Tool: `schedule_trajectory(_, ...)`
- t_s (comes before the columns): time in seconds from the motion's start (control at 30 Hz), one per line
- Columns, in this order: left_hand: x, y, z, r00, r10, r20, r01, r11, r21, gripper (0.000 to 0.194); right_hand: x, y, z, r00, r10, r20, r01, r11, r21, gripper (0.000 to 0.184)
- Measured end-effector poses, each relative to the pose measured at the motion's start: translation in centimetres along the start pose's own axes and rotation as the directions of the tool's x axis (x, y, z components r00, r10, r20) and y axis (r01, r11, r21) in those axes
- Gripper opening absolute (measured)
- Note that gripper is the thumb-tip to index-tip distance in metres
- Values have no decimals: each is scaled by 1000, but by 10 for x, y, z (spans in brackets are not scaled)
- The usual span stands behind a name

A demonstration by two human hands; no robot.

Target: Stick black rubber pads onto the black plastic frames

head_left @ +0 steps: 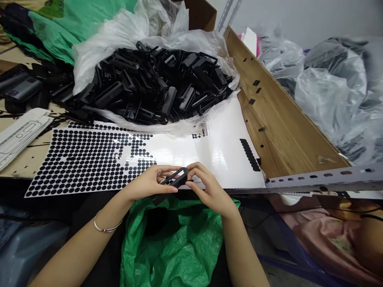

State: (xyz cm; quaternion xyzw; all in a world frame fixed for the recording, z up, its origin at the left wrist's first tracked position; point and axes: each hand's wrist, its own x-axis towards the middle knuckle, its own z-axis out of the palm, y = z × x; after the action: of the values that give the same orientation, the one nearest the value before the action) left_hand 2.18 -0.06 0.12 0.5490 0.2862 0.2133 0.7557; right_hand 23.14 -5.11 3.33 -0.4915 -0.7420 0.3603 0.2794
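Note:
Between my two hands, just above the table's front edge, is a small black plastic part (pixel 180 179) with a long slot through it. My left hand (pixel 149 182) grips it from the left, thumb below and fingers behind. At its right end, my right hand (pixel 211 190) closes thumb and fingertips on the same part. Below and behind the hands lies a white sheet of round black stickers (pixel 86 159), with bare patches where dots are gone. A green sack (pixel 176 247) gapes open right under my hands.
A clear plastic bag (pixel 116 36) spills a heap of black plastic parts (pixel 167 87) across the back. More black parts (pixel 24 87) lie at the left, near a folded printed paper (pixel 20 133). A wooden board (pixel 278 119) borders the right, with plastic bags (pixel 329 87) beyond.

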Motion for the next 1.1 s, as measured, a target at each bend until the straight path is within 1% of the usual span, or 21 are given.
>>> schedule_trajectory(0.1, -1, 1, 1, 1000, 0, -5, 0, 1000, -5, 66, 0, 0, 0, 1000, -2, 3, 2, 1000, -5, 6)
schedule_trajectory(0.27, -1, 1, 1, 1000, -11, 4, 11, 1000, -2, 66, 0, -1, 1, 1000, 30, 9, -29, 999, -23, 7)
schedule_trajectory(0.43, -1, 2, 1, 1000, -4, 11, 4, 1000, -5, 65, 0, -2, 1, 999, 25, 23, -24, 999, -27, 7)
schedule_trajectory(0.6, -2, 2, 2, 1000, -22, -13, 22, 1000, 17, 65, -1, -3, 1, 999, 33, 20, -32, 999, -44, 7)
schedule_trajectory(0.8, -2, 2, 1, 999, -33, -4, 33, 999, 15, 66, -1, -3, -2, 1000, 8, 21, -8, 1000, -30, 8)
schedule_trajectory(1.1, -3, 3, 2, 1000, -20, -18, 20, 999, 28, 64, 0, -5, 1, 1000, 29, 9, -29, 998, -49, 8)
